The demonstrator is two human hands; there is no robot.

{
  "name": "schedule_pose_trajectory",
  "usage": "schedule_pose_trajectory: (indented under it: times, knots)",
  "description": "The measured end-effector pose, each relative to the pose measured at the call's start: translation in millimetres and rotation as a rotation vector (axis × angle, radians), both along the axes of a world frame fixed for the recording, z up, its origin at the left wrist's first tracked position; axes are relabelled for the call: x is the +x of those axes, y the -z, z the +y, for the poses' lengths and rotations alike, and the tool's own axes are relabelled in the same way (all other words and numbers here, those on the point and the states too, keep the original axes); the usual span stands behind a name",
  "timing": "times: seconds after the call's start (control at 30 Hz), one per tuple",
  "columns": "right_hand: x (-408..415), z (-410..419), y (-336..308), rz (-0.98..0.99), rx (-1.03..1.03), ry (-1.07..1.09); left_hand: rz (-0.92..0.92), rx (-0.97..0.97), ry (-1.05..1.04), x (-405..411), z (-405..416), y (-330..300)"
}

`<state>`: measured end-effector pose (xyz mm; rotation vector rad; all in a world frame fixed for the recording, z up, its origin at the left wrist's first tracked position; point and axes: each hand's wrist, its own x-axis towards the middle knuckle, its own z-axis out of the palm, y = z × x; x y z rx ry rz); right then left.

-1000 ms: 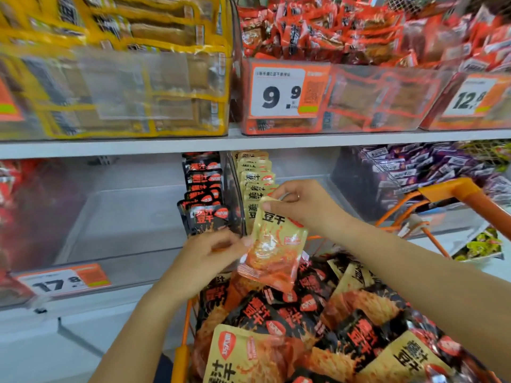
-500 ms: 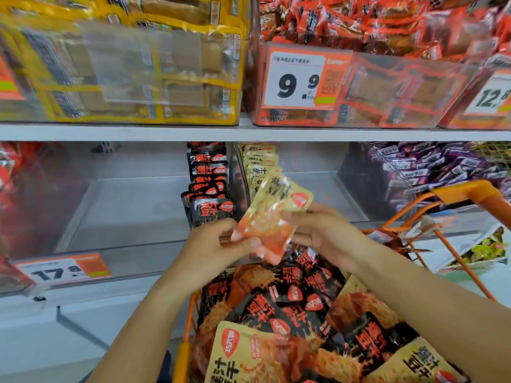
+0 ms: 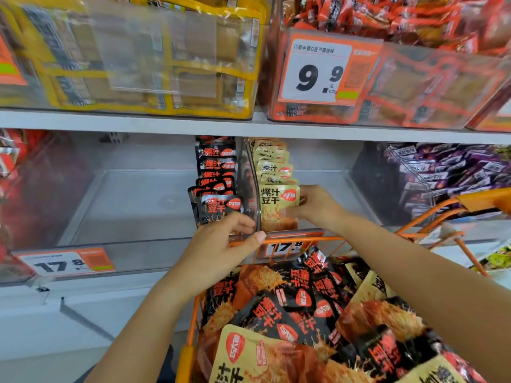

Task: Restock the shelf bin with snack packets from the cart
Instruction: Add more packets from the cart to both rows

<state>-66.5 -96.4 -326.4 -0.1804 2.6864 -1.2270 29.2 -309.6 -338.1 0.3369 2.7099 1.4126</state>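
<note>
Right hand [image 3: 318,207] pinches beige packet [image 3: 279,205] upright at front of beige row, just right of clear divider [image 3: 250,189]. Left hand [image 3: 221,244] grips divider edge. Keep packet vertical, press back snug, then let go.

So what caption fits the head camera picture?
Right hand stands a beige packet in the bin; left hand grips the divider.
</note>
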Motion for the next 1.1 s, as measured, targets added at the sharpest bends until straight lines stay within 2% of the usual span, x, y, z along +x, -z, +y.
schedule_pose_trajectory:
  times: [0.07,0.1,0.17,0.2,0.27,0.3,0.37,0.47,0.53,0.63,0.73,0.87,0.97,1.03,1.1]
  knots:
    - [-0.6,1.2,3.9,-0.035,0.272,-0.042,0.005,-0.025,0.002,-1.2,-0.8,1.3]
    - [-0.8,2.5,5.3,-0.042,0.316,-0.015,0.005,-0.036,0.005,-1.6,-1.2,1.6]
    - [3.5,4.0,1.2,-0.020,0.187,0.135,0.002,-0.047,0.014,-2.1,-1.6,1.7]
    - [7.8,5.9,-3.9,0.049,0.104,0.222,0.000,-0.050,0.015,-1.8,-1.4,1.4]
    - [25.0,11.2,-20.0,0.296,0.072,0.258,0.000,-0.054,0.015,-0.6,-0.8,1.5]
    - [36.9,14.6,-30.0,0.400,0.084,0.206,0.004,-0.056,0.014,-0.2,-0.8,2.0]
    - [67.7,20.4,-51.4,0.430,0.182,-0.030,0.010,-0.065,0.014,0.6,-0.7,2.8]
    - [110.0,22.5,-58.9,0.159,0.519,-0.420,0.016,-0.094,0.008,0.5,0.6,3.2]
    - [132.5,15.4,-48.9,0.094,0.626,-0.540,0.035,-0.123,-0.014,0.7,2.6,4.5]
    - [153.9,-7.1,-30.6,0.024,0.516,-0.627,0.078,-0.109,-0.073,2.8,6.1,6.4]
    - [156.4,-29.0,-14.3,-0.143,0.421,-0.674,0.110,-0.088,-0.092,6.3,7.2,7.9]
    - [151.9,-36.6,-10.1,-0.170,0.245,-0.645,0.130,-0.074,-0.067,9.2,4.5,7.2]
    - [137.8,-16.2,-25.8,-0.125,-0.043,-0.487,0.109,-0.045,-0.071,8.0,3.6,5.0]
    - [124.0,3.8,-39.2,-0.080,-0.299,-0.261,0.108,-0.050,-0.080,6.1,4.1,6.5]
    - [105.6,23.2,-47.4,-0.005,-0.453,-0.030,0.124,-0.048,-0.094,5.4,5.2,8.0]
